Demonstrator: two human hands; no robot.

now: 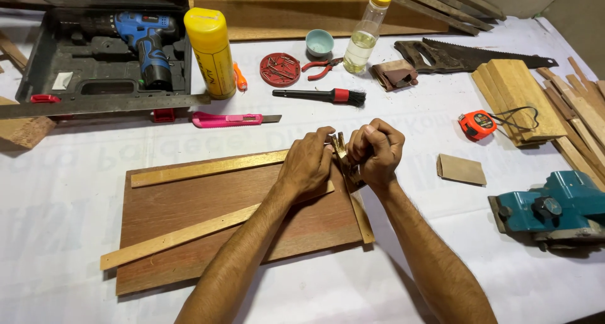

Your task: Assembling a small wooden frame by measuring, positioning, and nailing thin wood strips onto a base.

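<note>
A brown wooden board (189,236) lies flat on the white table cover. Two pale wooden strips rest on it: an upper strip (201,169) and a lower, slanted strip (176,237). A third short strip (362,220) runs down the board's right edge. My left hand (309,165) presses on the upper strip's right end, at the board's top right corner. My right hand (376,150) is closed around a small metal tool (343,152) held upright between both hands. What kind of tool it is stays unclear.
Behind the board lie a pink utility knife (230,119), a black brush (321,96), a yellow canister (210,52), a red nail dish (280,69), pliers, an oil bottle (365,33) and a handsaw (466,56). A drill case (101,59) stands left. Tape measure (477,123), sandpaper (461,169) and teal planer (554,207) sit right.
</note>
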